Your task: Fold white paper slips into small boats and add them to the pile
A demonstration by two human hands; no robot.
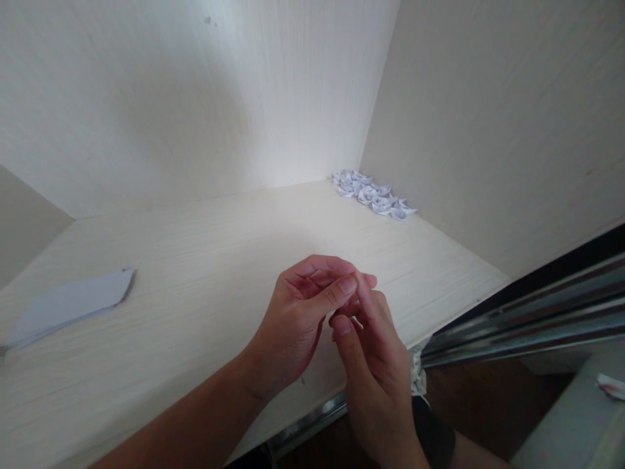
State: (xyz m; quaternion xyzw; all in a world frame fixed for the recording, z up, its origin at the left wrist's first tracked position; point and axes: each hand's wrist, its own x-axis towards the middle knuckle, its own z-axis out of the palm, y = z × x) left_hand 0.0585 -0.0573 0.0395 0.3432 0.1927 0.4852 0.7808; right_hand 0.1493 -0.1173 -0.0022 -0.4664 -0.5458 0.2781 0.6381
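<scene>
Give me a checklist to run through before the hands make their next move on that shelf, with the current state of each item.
1. Both hands in view: ok. The left hand and right hand meet fingertip to fingertip above the shelf.
2. What the hands pinch: cannot tell. The fingers hide whatever lies between them.
3. Flat paper stack within sight: ok, lying at the left of the shelf, apart from the hands.
4. Pile of small folded paper pieces: ok, gathered in the back right corner against the wall.
5. Shelf surface under the hands: ok, bare wood shows there.
6. Sliding-door rail near the right hand: ok, not touching.
</scene>
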